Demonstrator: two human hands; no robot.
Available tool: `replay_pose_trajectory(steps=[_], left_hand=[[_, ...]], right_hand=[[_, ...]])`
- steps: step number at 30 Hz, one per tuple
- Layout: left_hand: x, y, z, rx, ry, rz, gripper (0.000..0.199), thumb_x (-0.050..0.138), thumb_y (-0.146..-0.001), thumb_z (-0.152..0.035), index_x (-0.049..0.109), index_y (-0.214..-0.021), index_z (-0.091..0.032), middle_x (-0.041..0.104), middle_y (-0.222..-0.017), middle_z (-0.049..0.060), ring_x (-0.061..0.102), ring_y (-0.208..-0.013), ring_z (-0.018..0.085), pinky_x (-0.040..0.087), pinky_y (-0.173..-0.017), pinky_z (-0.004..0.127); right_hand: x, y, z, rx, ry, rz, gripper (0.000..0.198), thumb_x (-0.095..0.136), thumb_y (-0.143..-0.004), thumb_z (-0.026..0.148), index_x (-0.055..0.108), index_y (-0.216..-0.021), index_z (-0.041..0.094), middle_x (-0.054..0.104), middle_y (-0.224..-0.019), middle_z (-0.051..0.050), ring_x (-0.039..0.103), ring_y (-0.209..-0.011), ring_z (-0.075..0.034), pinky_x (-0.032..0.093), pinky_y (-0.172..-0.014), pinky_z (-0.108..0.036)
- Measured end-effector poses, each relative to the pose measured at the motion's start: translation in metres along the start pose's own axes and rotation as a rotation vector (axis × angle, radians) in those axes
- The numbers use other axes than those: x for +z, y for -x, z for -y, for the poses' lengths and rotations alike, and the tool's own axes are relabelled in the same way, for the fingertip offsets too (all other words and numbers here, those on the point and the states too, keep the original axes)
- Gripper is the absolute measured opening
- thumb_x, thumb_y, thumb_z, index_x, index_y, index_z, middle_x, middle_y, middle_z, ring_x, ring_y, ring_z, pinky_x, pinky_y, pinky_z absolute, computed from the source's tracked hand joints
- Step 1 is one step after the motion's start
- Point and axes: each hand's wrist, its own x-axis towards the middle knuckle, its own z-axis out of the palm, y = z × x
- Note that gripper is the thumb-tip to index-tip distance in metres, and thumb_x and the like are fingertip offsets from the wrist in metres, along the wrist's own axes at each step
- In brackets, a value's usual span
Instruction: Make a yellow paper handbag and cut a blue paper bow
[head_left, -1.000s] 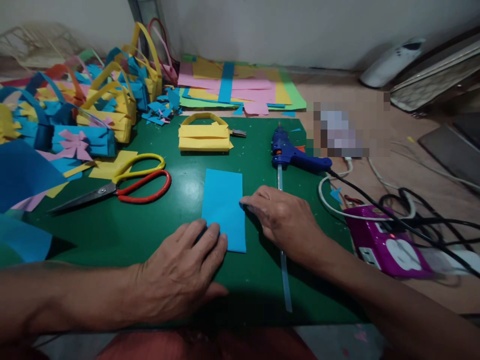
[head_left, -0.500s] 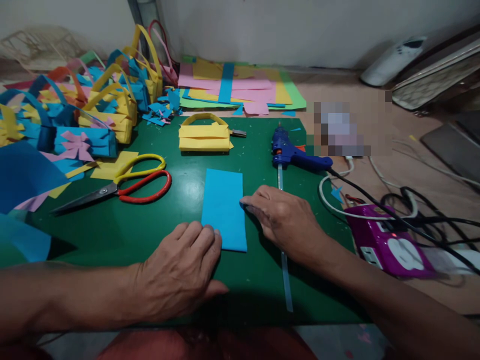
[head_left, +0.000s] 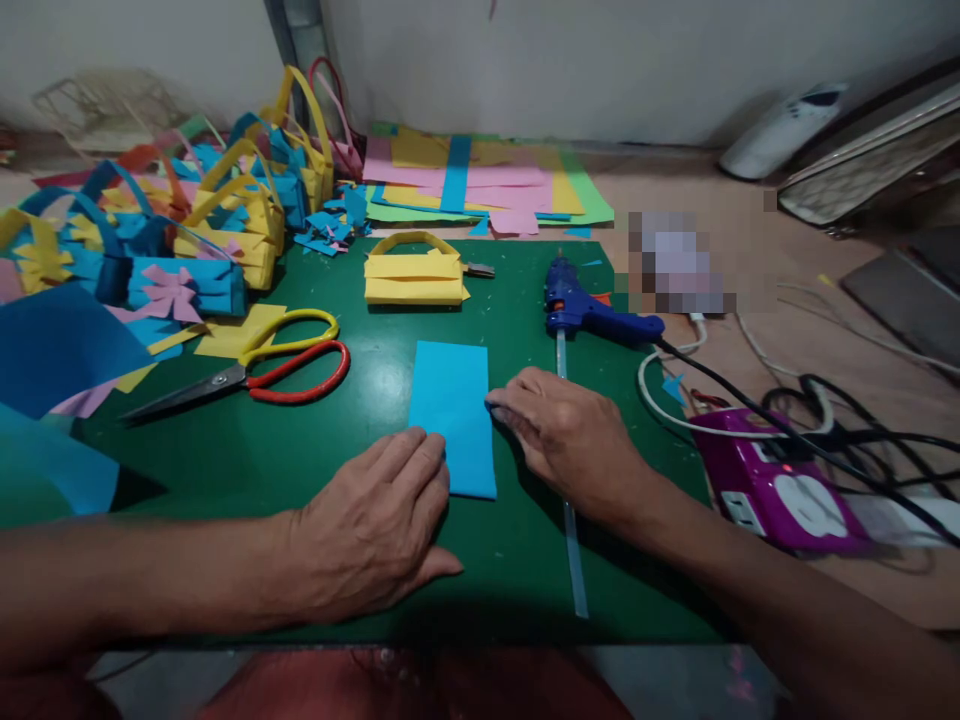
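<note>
A folded sheet of blue paper (head_left: 453, 400) lies flat on the green board (head_left: 247, 480) in front of me. My left hand (head_left: 379, 515) rests on its lower left corner, fingers laid flat and thumb stretched out to the side. At the right edge of the paper, my right hand (head_left: 566, 430) has thumb and index fingertip pinched together on the border; the other fingers are curled under. Behind the sheet stands a small yellow paper bag (head_left: 414, 280) with a looped handle. A blue glue gun (head_left: 592, 308) with a long clear glue stick (head_left: 573, 560) is beside my right hand.
Scissors (head_left: 247, 375) with yellow and red handles lie at left. Several finished paper bags (head_left: 187, 285) crowd the back left. Stacked coloured sheets (head_left: 495, 180) lie behind the board. A purple power strip (head_left: 780, 490) and tangled cords are at right.
My left hand has slid slightly up along the paper's left edge, its fingers flatter. My right hand stays at the right edge. The view has shifted a little.
</note>
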Motion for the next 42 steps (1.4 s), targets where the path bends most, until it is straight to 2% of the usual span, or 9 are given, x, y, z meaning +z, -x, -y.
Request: replay_pose_trajectory(steps=[5,11,17,22,26,34,37,40,42], left_hand=[[0.001,0.000,-0.001,0.004,-0.006,0.011,0.062,0.039,-0.085,-0.058,0.058,-0.104,-0.003,0.057,-0.113,0.022,0.053,-0.104,0.034,0.043,-0.090,0.045],[0.004,0.000,0.000,0.007,-0.001,-0.057,0.061,0.041,-0.085,-0.057,0.059,-0.102,-0.002,0.061,-0.107,0.020,0.057,-0.100,0.032,0.045,-0.088,0.043],[0.002,0.005,0.000,0.057,-0.016,-0.090,0.060,0.037,-0.088,-0.054,0.057,-0.107,-0.001,0.062,-0.110,0.023,0.059,-0.103,0.033,0.046,-0.088,0.042],[0.003,0.015,-0.005,0.035,-0.026,-0.031,0.060,0.041,-0.087,-0.053,0.053,-0.115,-0.003,0.055,-0.122,0.028,0.050,-0.118,0.039,0.046,-0.090,0.046],[0.000,0.015,-0.004,0.070,-0.017,-0.025,0.056,0.044,-0.087,-0.050,0.054,-0.114,-0.002,0.056,-0.120,0.030,0.050,-0.118,0.040,0.048,-0.089,0.047],[-0.002,0.003,0.009,0.026,0.136,-0.183,0.031,0.047,-0.089,-0.032,0.065,-0.076,-0.009,0.069,-0.102,0.017,0.065,-0.098,0.028,0.056,-0.079,0.037],[-0.004,0.001,0.014,-0.017,0.233,-0.187,0.027,0.048,-0.089,-0.029,0.064,-0.076,-0.011,0.070,-0.094,0.014,0.066,-0.093,0.024,0.055,-0.077,0.035],[-0.012,-0.004,0.026,-0.129,0.383,-0.212,0.023,0.048,-0.088,-0.026,0.064,-0.078,-0.012,0.069,-0.077,0.008,0.065,-0.074,0.016,0.052,-0.065,0.026],[-0.020,-0.008,0.036,-0.311,0.454,-0.223,0.026,0.049,-0.087,-0.027,0.061,-0.068,-0.012,0.062,-0.060,0.003,0.057,-0.056,0.012,0.044,-0.052,0.022]], right_hand=[[-0.005,0.007,0.011,-0.194,-0.153,-0.170,0.024,0.048,-0.091,0.024,0.066,-0.082,0.011,0.068,-0.079,-0.009,0.061,-0.076,-0.018,0.048,-0.068,-0.029],[-0.001,0.024,0.031,-0.406,0.013,-0.090,0.046,0.038,-0.094,0.040,0.068,-0.083,0.008,0.071,-0.084,-0.015,0.065,-0.081,-0.025,0.052,-0.068,-0.037],[0.006,0.042,0.047,-0.429,0.298,-0.071,0.046,0.028,-0.096,0.027,0.065,-0.103,0.003,0.068,-0.106,-0.022,0.064,-0.096,-0.031,0.051,-0.071,-0.041],[0.004,0.054,0.058,-0.384,0.403,-0.050,0.036,0.037,-0.091,0.019,0.067,-0.100,0.002,0.068,-0.106,-0.020,0.063,-0.098,-0.031,0.050,-0.075,-0.040],[0.003,0.057,0.057,-0.380,0.378,-0.058,0.031,0.040,-0.088,0.016,0.067,-0.097,0.004,0.069,-0.105,-0.019,0.064,-0.095,-0.030,0.050,-0.073,-0.040],[0.006,0.046,0.049,-0.546,0.454,-0.158,0.029,0.041,-0.079,0.003,0.067,-0.090,0.001,0.071,-0.088,-0.024,0.067,-0.077,-0.030,0.051,-0.056,-0.037],[0.006,0.045,0.050,-0.542,0.500,-0.159,0.029,0.041,-0.078,0.001,0.067,-0.090,0.002,0.072,-0.088,-0.022,0.067,-0.076,-0.028,0.051,-0.054,-0.035],[0.004,0.043,0.047,-0.494,0.531,-0.155,0.029,0.040,-0.079,0.000,0.067,-0.090,0.002,0.071,-0.085,-0.021,0.066,-0.068,-0.023,0.048,-0.049,-0.031],[0.000,0.039,0.042,-0.447,0.547,-0.192,0.028,0.040,-0.080,0.000,0.067,-0.090,0.002,0.071,-0.084,-0.021,0.064,-0.062,-0.020,0.046,-0.046,-0.028]])
